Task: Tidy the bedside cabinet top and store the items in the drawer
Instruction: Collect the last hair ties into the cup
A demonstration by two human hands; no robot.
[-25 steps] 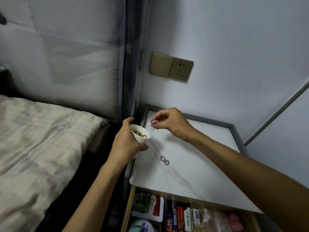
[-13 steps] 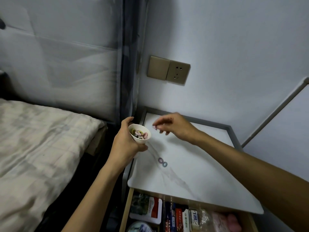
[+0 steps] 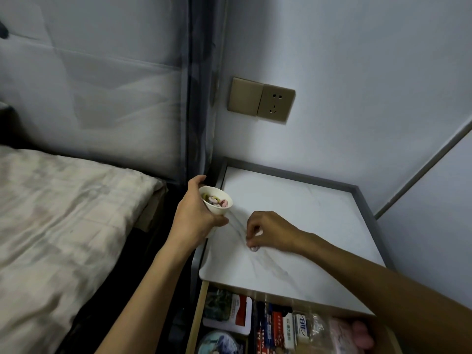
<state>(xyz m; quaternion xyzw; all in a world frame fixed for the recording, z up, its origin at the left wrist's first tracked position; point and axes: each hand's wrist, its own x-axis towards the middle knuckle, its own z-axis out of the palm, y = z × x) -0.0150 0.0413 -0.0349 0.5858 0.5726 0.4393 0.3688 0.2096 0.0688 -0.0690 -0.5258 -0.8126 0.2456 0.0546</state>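
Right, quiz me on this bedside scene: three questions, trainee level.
1. True or false: the light wooden drawer under the white marble cabinet top is shut.
2. Which hand grips the small white cup? A left, B right, C neither.
3. Fill in: the right hand pinches a small item lying on the ____.
Key: 1 false, it stands open; 2 A, the left hand; 3 cabinet top.
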